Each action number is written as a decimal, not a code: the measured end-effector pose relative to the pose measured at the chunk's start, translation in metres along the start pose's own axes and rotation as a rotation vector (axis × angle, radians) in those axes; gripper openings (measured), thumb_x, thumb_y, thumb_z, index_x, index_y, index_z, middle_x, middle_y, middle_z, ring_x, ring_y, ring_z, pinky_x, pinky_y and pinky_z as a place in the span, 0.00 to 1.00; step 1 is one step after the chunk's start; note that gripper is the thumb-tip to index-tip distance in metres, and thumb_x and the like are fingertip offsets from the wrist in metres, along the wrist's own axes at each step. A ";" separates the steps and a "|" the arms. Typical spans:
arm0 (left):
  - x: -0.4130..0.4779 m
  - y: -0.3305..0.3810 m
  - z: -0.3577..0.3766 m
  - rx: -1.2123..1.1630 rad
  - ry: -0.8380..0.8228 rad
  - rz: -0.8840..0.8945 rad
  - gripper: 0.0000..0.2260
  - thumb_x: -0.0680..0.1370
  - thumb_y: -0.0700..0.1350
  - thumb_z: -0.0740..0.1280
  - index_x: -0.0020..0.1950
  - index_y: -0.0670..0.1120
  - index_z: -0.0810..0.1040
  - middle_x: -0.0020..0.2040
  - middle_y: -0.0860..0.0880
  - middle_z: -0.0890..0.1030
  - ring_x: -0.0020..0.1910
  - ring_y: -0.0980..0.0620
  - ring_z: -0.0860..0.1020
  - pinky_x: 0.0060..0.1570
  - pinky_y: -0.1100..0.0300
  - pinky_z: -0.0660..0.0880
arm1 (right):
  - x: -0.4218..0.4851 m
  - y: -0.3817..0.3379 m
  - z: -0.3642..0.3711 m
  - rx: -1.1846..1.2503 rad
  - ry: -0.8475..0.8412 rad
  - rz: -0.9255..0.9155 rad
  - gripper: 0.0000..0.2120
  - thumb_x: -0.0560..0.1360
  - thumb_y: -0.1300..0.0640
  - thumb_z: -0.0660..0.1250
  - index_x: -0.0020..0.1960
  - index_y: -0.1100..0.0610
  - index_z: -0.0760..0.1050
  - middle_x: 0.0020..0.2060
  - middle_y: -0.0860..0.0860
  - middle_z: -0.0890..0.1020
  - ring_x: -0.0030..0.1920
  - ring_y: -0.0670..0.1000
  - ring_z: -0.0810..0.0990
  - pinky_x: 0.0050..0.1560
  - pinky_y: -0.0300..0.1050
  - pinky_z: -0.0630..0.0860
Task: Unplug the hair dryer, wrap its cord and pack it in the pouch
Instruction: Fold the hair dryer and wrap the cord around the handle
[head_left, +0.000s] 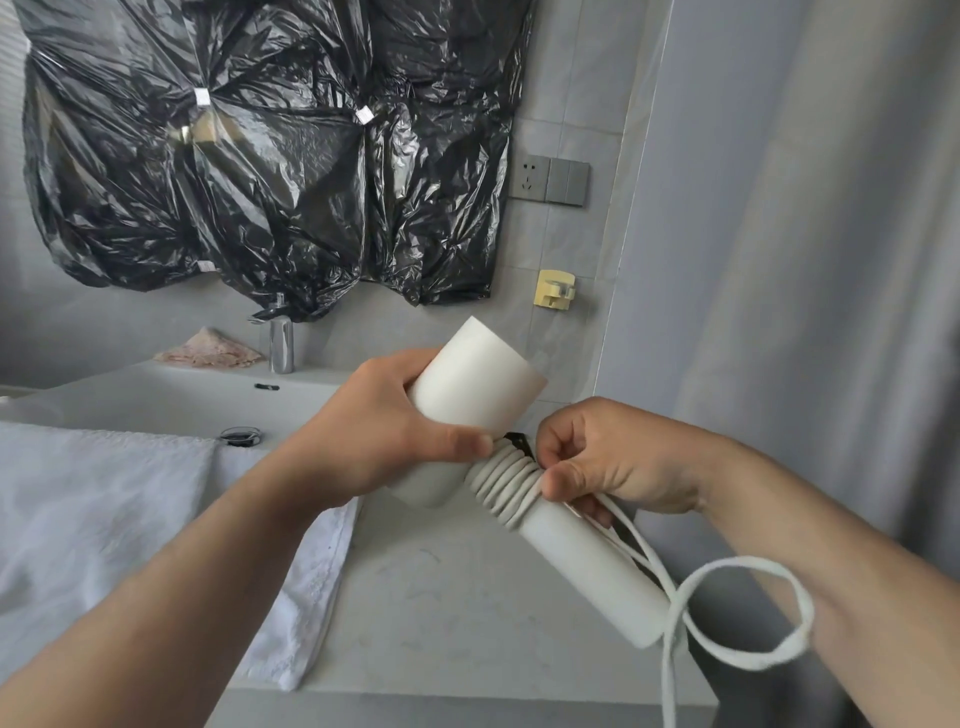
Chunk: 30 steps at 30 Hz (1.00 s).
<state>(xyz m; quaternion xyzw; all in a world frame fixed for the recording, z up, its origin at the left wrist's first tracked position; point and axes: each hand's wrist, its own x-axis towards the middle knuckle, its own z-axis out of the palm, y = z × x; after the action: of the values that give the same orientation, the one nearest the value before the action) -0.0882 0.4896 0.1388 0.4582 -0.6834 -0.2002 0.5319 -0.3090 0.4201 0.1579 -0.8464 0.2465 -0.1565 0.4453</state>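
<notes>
A white hair dryer (480, 379) is held above the counter, barrel pointing up and away, handle (587, 561) slanting down to the right. My left hand (379, 436) grips the barrel where it meets the handle. The white cord (506, 480) lies in several tight coils around the handle's top. My right hand (613, 462) pinches the cord at the coils. A loose loop of cord (748, 613) hangs off the handle's end, and a strand drops out of view at the bottom. The plug and the pouch are not in view.
A wall socket (530, 176) with switches sits on the tiled wall. Black plastic sheeting (249, 145) covers the mirror area. A white towel (104, 519) drapes over the sink (171, 400) and grey counter (452, 613). A chrome tap (280, 343), a pink cloth (208, 351) and a yellow wall hook (555, 291) stand behind.
</notes>
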 end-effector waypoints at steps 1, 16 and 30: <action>0.000 -0.001 -0.001 0.000 0.002 0.003 0.26 0.55 0.54 0.79 0.51 0.52 0.83 0.45 0.50 0.85 0.40 0.56 0.82 0.39 0.60 0.80 | -0.001 -0.002 -0.001 -0.004 -0.021 0.014 0.15 0.58 0.48 0.75 0.33 0.57 0.73 0.22 0.48 0.74 0.21 0.46 0.72 0.22 0.36 0.69; 0.008 -0.017 -0.001 -0.466 -0.120 -0.103 0.29 0.53 0.49 0.80 0.51 0.42 0.80 0.44 0.41 0.83 0.40 0.44 0.81 0.34 0.54 0.79 | -0.002 0.015 0.000 0.354 -0.072 0.019 0.12 0.67 0.46 0.72 0.36 0.54 0.76 0.28 0.50 0.77 0.24 0.45 0.74 0.24 0.36 0.66; 0.011 -0.015 0.016 -0.465 0.350 -0.158 0.20 0.58 0.52 0.77 0.45 0.44 0.82 0.37 0.47 0.83 0.36 0.47 0.80 0.37 0.51 0.79 | 0.016 0.025 0.056 0.349 0.610 -0.114 0.18 0.78 0.66 0.55 0.30 0.58 0.65 0.26 0.53 0.65 0.26 0.48 0.58 0.27 0.41 0.54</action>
<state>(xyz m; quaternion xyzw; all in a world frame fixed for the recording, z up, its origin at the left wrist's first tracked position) -0.0966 0.4692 0.1276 0.4033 -0.4792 -0.3101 0.7153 -0.2756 0.4366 0.1068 -0.6843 0.2899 -0.4663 0.4798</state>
